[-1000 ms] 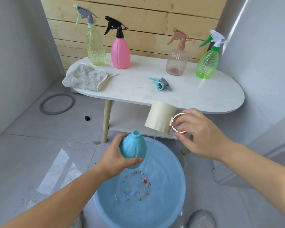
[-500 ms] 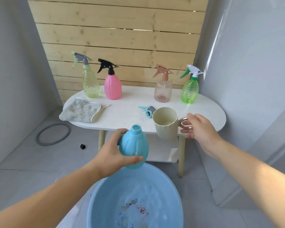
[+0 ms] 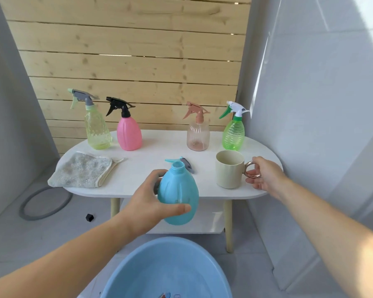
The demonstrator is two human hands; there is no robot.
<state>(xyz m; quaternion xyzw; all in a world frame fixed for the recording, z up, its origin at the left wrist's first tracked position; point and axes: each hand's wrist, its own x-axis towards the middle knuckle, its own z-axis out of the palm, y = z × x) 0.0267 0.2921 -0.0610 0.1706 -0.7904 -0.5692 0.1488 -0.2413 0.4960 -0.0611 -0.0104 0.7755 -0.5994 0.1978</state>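
My left hand [image 3: 146, 201] grips a light blue spray bottle [image 3: 179, 190] round its body and holds it upright in the air, just in front of the white oval table [image 3: 159, 145]. Its neck is open, with no cap on. Its blue and grey spray head [image 3: 187, 163] lies on the table right behind it, partly hidden. A cream mug [image 3: 228, 171] stands upright on the table's right front part. My right hand [image 3: 265, 175] pinches its copper ring handle between thumb and fingers.
Along the table's back stand a yellow-green [image 3: 97, 132], a pink [image 3: 129, 134], a peach [image 3: 198, 136] and a green [image 3: 233, 134] spray bottle. A grey cloth [image 3: 82, 171] lies at the left. A blue basin [image 3: 159, 265] with water sits on the floor below. A wall is close on the right.
My right hand turned the tipped mug upright, lifted it from over the basin and set it on the table. My left hand raised the blue bottle a little. The view tilted up.
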